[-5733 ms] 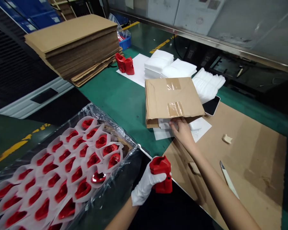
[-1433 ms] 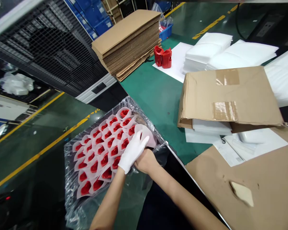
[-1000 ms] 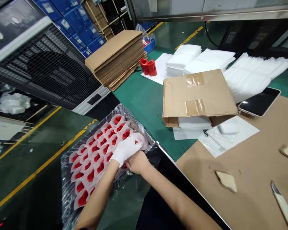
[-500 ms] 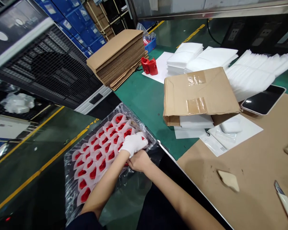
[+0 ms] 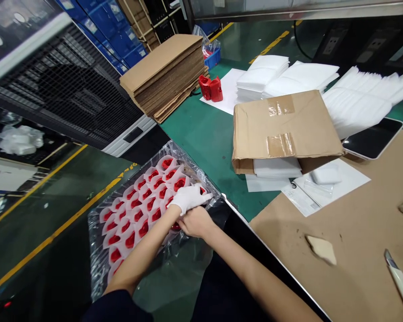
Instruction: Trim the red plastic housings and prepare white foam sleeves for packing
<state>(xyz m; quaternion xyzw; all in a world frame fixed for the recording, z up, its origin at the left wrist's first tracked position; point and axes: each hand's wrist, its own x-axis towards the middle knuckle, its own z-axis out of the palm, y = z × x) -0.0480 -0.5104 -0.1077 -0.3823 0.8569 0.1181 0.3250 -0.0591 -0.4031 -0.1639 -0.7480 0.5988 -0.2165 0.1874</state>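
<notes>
A box lined with clear plastic film (image 5: 94,257) holds rows of red parts (image 5: 143,229), each wrapped in a white foam sleeve (image 5: 127,191). Over its right-hand corner lies my left hand (image 5: 188,199) in a white glove. Its fingers are spread, with one stretched to the right, beside a red part that shows at the fingertips. Just below it, my bare right hand (image 5: 197,222) is closed, fingers bent inward at the near edge of the rows. What those fingers grip is hidden.
On the green table (image 5: 196,132) stand a cardboard stack (image 5: 168,74), two red parts (image 5: 211,88), white foam sheets (image 5: 298,78) and an open carton (image 5: 285,125). To the right lie a phone (image 5: 374,138) and a knife (image 5: 400,281). A vented machine (image 5: 64,85) stands at left.
The fingers of my left hand have spread, one now stretched to the right. My right hand has shifted slightly up and left. The camera view has moved a little.
</notes>
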